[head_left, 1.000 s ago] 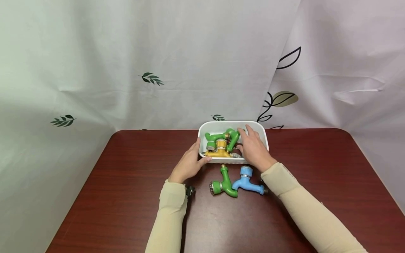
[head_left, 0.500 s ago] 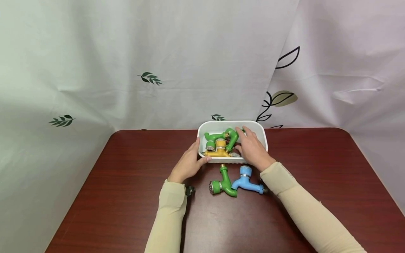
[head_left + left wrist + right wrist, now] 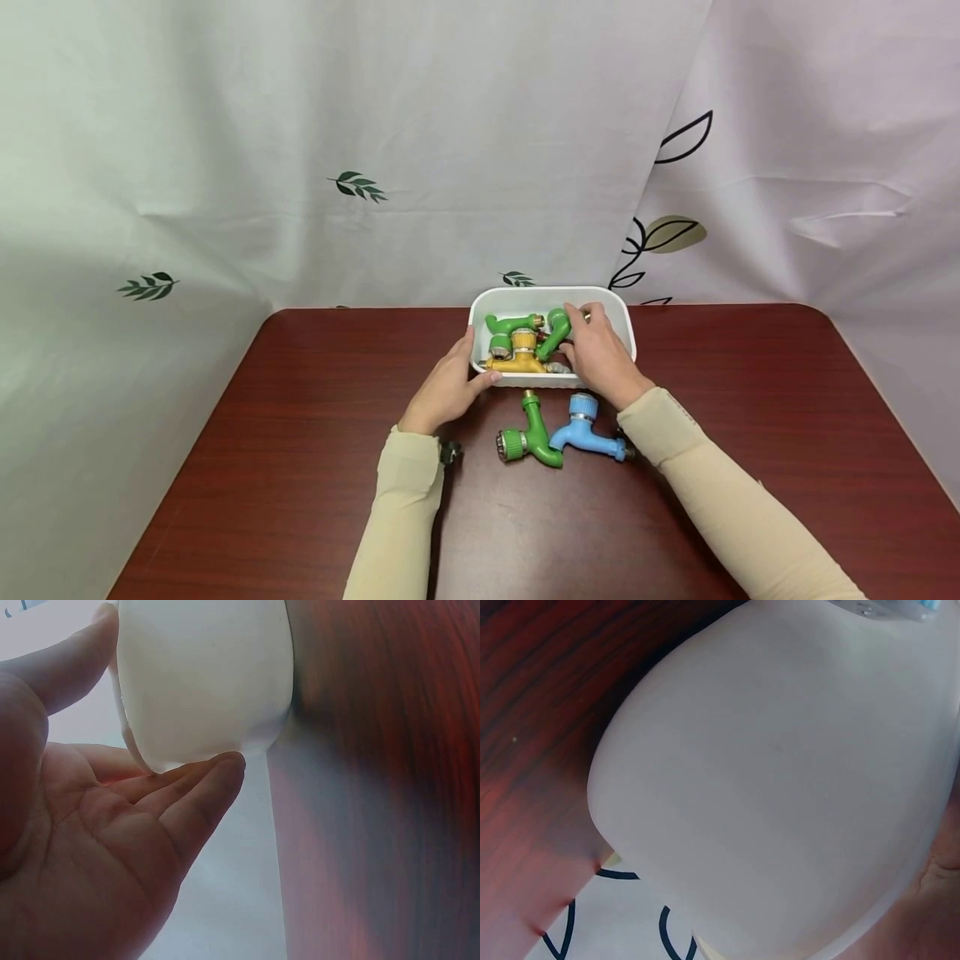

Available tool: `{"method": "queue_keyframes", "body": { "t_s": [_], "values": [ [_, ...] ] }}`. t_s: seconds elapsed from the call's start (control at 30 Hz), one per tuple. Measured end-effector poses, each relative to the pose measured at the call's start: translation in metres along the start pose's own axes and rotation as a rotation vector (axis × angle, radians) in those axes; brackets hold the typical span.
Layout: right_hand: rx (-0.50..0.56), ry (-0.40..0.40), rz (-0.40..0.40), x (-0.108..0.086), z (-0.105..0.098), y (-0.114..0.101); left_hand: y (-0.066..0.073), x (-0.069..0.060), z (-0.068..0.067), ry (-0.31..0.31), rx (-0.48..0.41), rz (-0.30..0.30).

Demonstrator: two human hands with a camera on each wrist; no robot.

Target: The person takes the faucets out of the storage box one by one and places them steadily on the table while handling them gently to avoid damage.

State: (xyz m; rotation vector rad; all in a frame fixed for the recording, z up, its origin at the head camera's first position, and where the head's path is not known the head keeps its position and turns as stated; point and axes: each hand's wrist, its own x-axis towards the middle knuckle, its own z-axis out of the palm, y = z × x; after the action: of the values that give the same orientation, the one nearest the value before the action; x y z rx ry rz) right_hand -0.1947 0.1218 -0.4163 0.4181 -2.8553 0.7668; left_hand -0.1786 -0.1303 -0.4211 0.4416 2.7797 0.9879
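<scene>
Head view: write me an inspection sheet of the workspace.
Surface: red-brown table, wood-grained.
Job's things: white bin with a yellow tap and two green taps inside; loose green tap and blue tap in front.
Clutter: dark item by the left wrist, unclear.
Hands: left hand holds bin's left end; right hand grips the rightmost green tap.
Cables: nothing seen.
Surroundings: creased, leaf-printed sheets.

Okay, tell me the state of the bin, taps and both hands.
White bin: upright, open-topped
Yellow tap: lying in bin
Left green tap: lying in bin
Right green tap: in bin, pinched
Front green tap: lying on table
Blue tap: lying on table
Left hand: holding bin's end
Right hand: pinching right green tap
</scene>
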Motion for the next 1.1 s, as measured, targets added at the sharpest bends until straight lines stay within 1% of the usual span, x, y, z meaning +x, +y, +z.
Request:
{"method": "queue_keyframes", "body": {
  "t_s": [0.17, 0.43, 0.57, 0.83, 1.0, 1.1],
  "values": [
    [0.018, 0.013, 0.02, -0.0002, 0.0005, 0.0001, 0.0004, -0.0001, -0.0002, 0.001, -0.004, 0.002],
    [0.07, 0.01, 0.088, 0.0004, -0.0005, 0.0009, -0.0004, -0.0004, 0.0005, 0.003, -0.001, 0.002],
    [0.077, 0.042, 0.081, 0.0002, -0.0017, 0.0005, -0.0002, -0.0002, 0.0004, 0.008, 0.0, 0.008],
    [0.06, 0.153, 0.036, -0.0008, -0.0015, 0.0032, -0.0001, -0.0009, 0.0003, 0.01, 0.003, 0.012],
    [0.069, 0.154, 0.052, -0.0011, -0.0039, 0.0027, 0.0004, -0.0008, 0.0004, 0.01, -0.008, 0.014],
    [0.082, 0.141, 0.086, -0.0008, -0.0065, 0.0021, 0.0003, -0.0006, 0.0005, 0.008, -0.01, 0.012]
  ]
}}
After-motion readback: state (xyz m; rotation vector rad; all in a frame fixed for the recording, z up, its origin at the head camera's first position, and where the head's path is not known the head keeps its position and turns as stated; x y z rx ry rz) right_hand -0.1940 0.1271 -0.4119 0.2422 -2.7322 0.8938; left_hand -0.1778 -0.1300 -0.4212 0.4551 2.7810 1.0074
